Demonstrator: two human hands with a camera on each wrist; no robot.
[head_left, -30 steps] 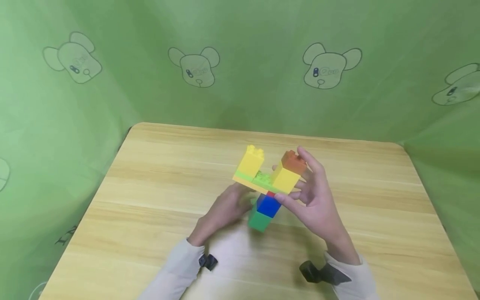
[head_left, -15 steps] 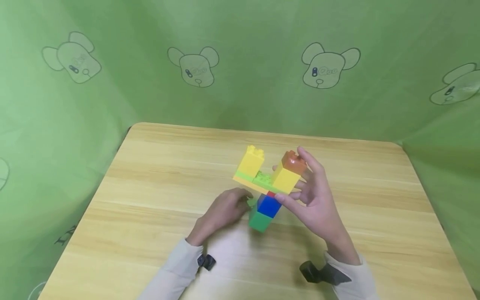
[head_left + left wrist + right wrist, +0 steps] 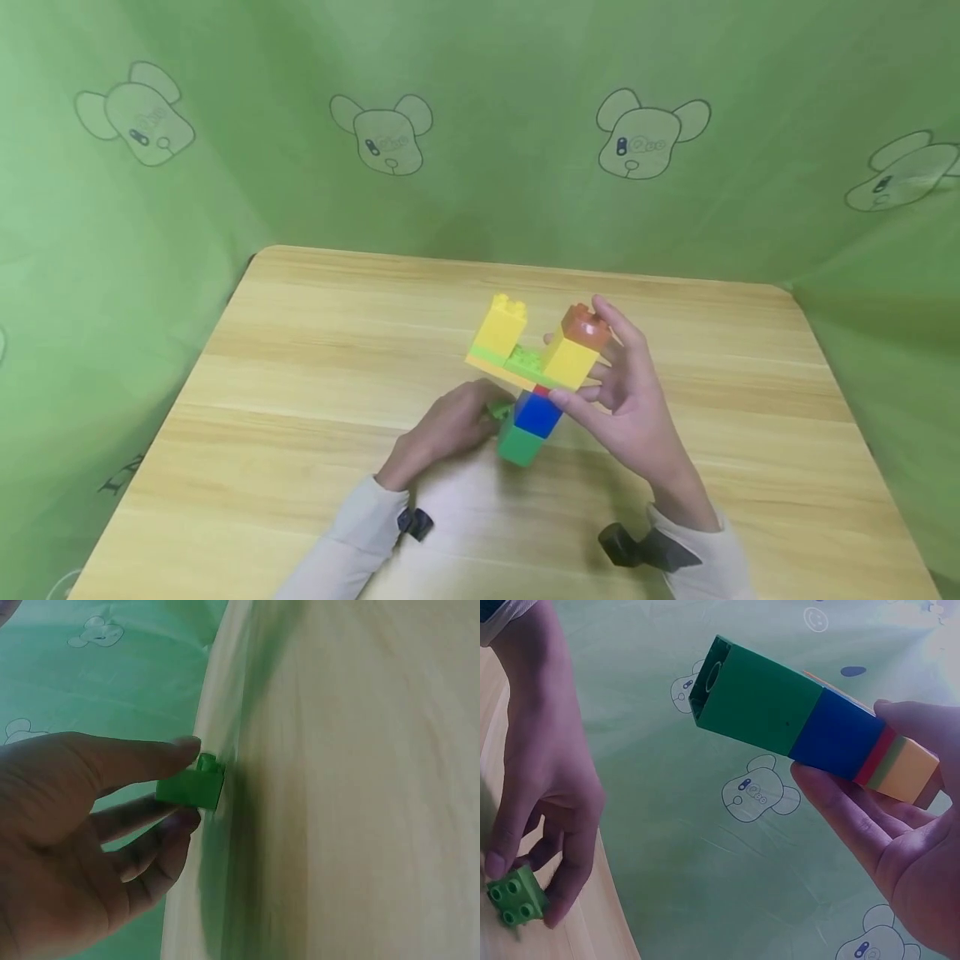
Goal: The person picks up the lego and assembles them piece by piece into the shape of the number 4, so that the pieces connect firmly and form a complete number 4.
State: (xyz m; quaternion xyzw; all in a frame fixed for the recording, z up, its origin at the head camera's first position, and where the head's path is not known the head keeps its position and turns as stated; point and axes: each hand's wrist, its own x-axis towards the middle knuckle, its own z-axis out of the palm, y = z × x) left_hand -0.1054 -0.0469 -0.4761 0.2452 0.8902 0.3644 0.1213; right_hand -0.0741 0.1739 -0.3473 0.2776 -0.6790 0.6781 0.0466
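My right hand (image 3: pixel 633 408) grips a built stack of toy bricks, tilted and lifted above the table. At its bottom is a dark green brick (image 3: pixel 520 444), then a blue brick (image 3: pixel 538 414) and a thin red layer. Wider orange and lime layers carry a yellow tower (image 3: pixel 501 327) on the left and a yellow brick (image 3: pixel 572 360) topped by a brown-orange brick (image 3: pixel 587 327) on the right. Between thumb and fingers, my left hand (image 3: pixel 453 421) pinches a small green brick (image 3: pixel 516 898), apart from the stack in the right wrist view; its studs show there.
A light wooden table (image 3: pixel 337 333) lies under both hands. Green cloth (image 3: pixel 495 208) printed with bear-like heads hangs behind it and at the sides. Each wrist carries a black camera mount, such as the right mount (image 3: pixel 645 547).
My left hand has drawn slightly left and down, and the small green brick in its fingers has come more into view. The right hand and the stack stay nearly still.
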